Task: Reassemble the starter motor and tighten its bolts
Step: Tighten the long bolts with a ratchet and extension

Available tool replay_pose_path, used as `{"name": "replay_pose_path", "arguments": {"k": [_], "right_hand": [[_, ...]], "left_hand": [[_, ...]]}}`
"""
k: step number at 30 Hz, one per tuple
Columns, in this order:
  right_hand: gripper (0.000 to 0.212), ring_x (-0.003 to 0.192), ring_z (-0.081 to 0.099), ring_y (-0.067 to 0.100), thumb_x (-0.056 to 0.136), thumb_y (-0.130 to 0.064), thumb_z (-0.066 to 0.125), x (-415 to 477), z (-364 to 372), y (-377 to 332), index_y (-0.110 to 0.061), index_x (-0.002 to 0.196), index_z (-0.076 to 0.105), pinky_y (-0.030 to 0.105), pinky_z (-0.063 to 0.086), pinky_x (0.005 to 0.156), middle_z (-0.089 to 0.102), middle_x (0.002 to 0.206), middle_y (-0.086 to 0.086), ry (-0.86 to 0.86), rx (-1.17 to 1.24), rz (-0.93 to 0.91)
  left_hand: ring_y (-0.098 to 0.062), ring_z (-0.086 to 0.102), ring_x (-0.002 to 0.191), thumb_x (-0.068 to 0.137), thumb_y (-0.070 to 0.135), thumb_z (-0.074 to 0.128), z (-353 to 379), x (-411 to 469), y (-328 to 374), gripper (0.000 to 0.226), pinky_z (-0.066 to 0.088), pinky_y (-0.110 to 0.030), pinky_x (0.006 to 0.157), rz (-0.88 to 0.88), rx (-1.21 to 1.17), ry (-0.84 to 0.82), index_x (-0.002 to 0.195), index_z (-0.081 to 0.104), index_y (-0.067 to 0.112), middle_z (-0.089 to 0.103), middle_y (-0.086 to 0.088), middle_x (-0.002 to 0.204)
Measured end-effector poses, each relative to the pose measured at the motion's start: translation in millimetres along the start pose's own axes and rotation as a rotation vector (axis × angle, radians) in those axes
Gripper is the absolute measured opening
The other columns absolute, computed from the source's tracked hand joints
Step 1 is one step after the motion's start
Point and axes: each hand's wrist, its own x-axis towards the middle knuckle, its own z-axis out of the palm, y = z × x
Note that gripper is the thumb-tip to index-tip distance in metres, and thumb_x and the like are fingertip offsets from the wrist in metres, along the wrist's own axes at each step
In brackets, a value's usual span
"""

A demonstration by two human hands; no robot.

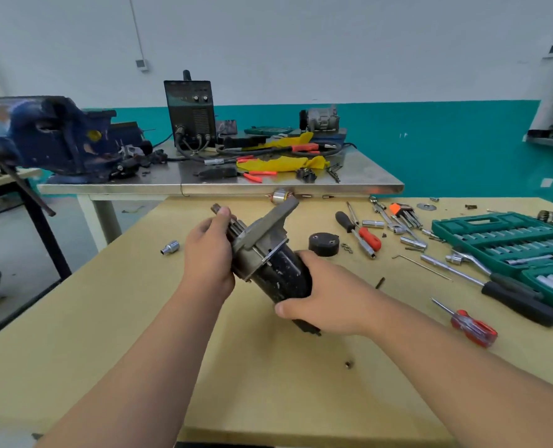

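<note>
The starter motor (pixel 270 263) was held above the workbench (pixel 133 305), its long axis tilted, nose up-left. The left hand (pixel 209 253) gripped the nose end; the right hand (pixel 325 299) clasped the black body's lower end.

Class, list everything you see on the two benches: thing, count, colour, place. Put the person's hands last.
starter motor: one, black and grey, held above the wooden bench
end cap: one, black, right of the motor
loose socket: one, silver, wooden bench, left
socket set case: one, green, open, far right
red-handled screwdrivers: two, wooden bench, right
vise: one, blue, steel table, left end
welder: one, black, steel table, back
cloth: one, yellow, steel table
hands: two; left hand grips the motor's shaft end, right hand its black body
</note>
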Motion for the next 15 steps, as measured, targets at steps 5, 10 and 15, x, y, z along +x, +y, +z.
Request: {"name": "replay_pose_path", "arguments": {"k": [5, 10, 15], "right_hand": [[0.082, 0.091, 0.057, 0.004, 0.07, -0.064, 0.067, 16.9, -36.6, -10.4, -0.041, 0.14, 0.033, 0.017, 0.051, 0.062, 0.04, 0.121, -0.015, 0.042, -0.124, 0.014], [0.048, 0.084, 0.063, 0.004, 0.08, -0.053, 0.067, 31.4, -69.9, -22.0, -0.035, 0.123, 0.055, 0.028, 0.055, 0.074, 0.063, 0.102, -0.014, -0.077, -0.111, 0.065], [0.041, 0.091, 0.065, 0.014, 0.085, -0.057, 0.061, 67.3, -105.8, -44.6, -0.032, 0.117, 0.063, 0.033, 0.057, 0.072, 0.065, 0.102, -0.006, -0.251, -0.313, 0.141]], "left_hand": [[-0.025, 0.07, 0.078, 0.098, 0.033, 0.055, 2.8, 27.2, -9.3, 0.021, 0.054, -0.039, 0.067, -0.383, -0.19, 0.049, 0.1, 0.063, 0.013, 0.074, -0.009, 0.092], [-0.029, 0.064, 0.098, 0.101, 0.031, 0.044, 10.2, 29.6, -14.8, 0.038, 0.048, -0.04, 0.08, -0.566, -0.143, 0.001, 0.129, 0.059, 0.01, 0.071, -0.013, 0.115], [-0.033, 0.063, 0.111, 0.099, 0.052, 0.045, 14.3, 11.3, -1.3, 0.052, 0.05, -0.047, 0.085, -0.672, -0.177, -0.111, 0.122, 0.059, 0.007, 0.069, -0.019, 0.117]]}}
